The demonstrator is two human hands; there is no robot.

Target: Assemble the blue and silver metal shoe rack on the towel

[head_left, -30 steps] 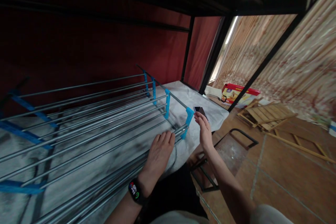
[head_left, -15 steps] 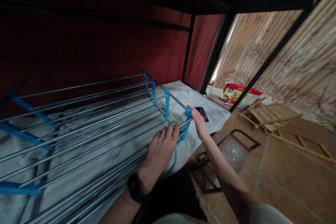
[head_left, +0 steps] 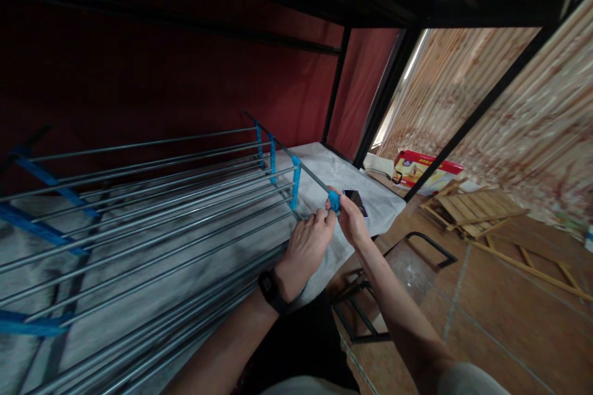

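Observation:
A rack of thin grey metal tubes [head_left: 199, 210] joined by blue plastic brackets [head_left: 295, 182] lies on its side on a light grey cloth [head_left: 365, 176]. My right hand [head_left: 353, 220] pinches the blue connector [head_left: 333, 200] at the near end of the rack's end bar. Bent over the lower part of that same connector, the fingers of my left hand [head_left: 308, 247] press close against it and hide most of it. A dark watch is on my left wrist. Loose tubes [head_left: 152, 321] lie along the near edge, by my left forearm.
Just past my right hand lies a phone [head_left: 356, 202]. A black-framed chair [head_left: 412, 265] stands on the tiled floor to the right. Behind it are a red and yellow box [head_left: 426, 170] and folded wooden slats [head_left: 477, 210]. Black bunk posts [head_left: 336, 86] rise around the bed.
My left hand has moved right and up along the tubes to the end connector. The bracket there has turned and is now mostly covered by my fingers. My right hand stays on it.

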